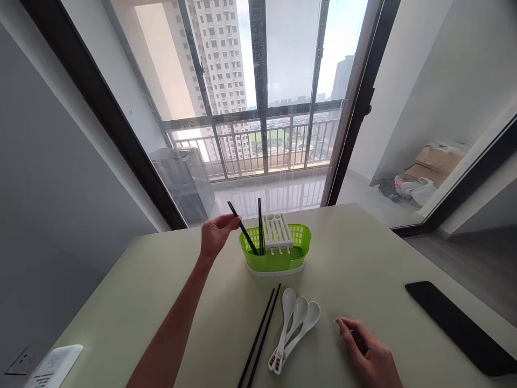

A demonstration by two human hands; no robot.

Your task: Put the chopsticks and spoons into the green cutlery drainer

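My left hand (217, 233) is raised beside a green cutlery basket (276, 249) and pinches the top of a black chopstick (243, 229) that leans into the basket's left half. Other black chopsticks (260, 226) stand upright in the basket, next to its white slotted insert (277, 230). On the table in front lie a pair of black chopsticks (260, 335) and three white spoons (293, 328), stacked side by side. My right hand (365, 353) rests on the table right of the spoons, fingers curled and touching none of them.
A pale table (161, 280) stands before a large window with a balcony rail. A black flat object (460, 326) lies at the right edge. A white device (54, 366) sits at the near left corner. Boxes and bags lie on the floor far right.
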